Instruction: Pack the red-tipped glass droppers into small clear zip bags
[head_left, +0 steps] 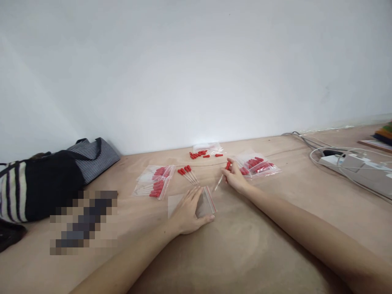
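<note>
My left hand (189,212) lies flat with its fingers stretched over a clear zip-lock bag (206,205), whose red-striped edge faces right. Just beyond the fingertips, several glass droppers (190,176) with red rubber bulbs rest in a fan. A single dropper (219,182) is pinched in my right hand (234,175), its red bulb up at the fingers and its clear tube slanting down to the left. Bags of red-bulbed droppers (155,181) lie to the left, and more filled bags (257,165) sit right beside my right hand.
Loose red bulbs (199,154) and a clear bag of glass tubes (211,147) lie near the wall. At left are a black bag (55,179), a striped bag (92,157) and a blurred-out dark object (85,220). A power strip (361,167) with cables stands at right.
</note>
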`<state>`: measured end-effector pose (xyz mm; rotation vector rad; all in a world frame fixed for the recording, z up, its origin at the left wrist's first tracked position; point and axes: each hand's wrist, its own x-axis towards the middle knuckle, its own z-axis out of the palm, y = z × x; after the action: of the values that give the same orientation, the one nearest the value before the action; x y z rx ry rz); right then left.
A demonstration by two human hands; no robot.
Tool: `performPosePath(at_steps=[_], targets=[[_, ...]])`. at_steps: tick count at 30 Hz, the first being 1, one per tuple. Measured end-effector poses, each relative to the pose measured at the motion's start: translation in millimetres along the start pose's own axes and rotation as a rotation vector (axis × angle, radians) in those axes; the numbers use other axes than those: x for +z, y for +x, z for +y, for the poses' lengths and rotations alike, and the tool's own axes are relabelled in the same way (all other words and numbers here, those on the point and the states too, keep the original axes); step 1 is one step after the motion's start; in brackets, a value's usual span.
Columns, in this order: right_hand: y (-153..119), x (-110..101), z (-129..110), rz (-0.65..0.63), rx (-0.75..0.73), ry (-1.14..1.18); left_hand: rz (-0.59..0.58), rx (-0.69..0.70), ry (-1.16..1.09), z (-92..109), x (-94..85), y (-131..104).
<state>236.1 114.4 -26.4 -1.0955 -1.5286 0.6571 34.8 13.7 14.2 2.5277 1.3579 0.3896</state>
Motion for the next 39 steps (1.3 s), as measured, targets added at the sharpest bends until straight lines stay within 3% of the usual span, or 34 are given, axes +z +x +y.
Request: performPosePath(at_steps=[3, 7, 19, 24, 31, 36, 39], targets=[[-30, -17, -3, 0.121, 0.191, 0.279, -0.01, -0.042, 0.009, 7, 3.4, 2], [-49, -24, -13, 0.153, 0.202, 0.391, 0.002, -0.06, 0.017, 17, 7.3, 3], [-55, -20, -25, 0.126, 0.173, 0.387, -0.015, -0.037, 0.049, 16, 11.2, 5], [-55, -20, -30, 0.183, 0.185, 0.333, -0.029, -0.054, 0.064, 16, 10.8, 4], [-55, -20, -32, 0.131, 0.191, 0.408, -0.03, -0.058, 0.067, 18, 9.1, 5], [-58, -16, -39, 0.07, 0.248, 0.457, -0.012, -0.043, 0.053, 16, 11.3, 5], [-61, -14, -45, 0.012, 0.356, 0.537, 0.0, -0.026, 0.03, 12, 14.2, 5]])
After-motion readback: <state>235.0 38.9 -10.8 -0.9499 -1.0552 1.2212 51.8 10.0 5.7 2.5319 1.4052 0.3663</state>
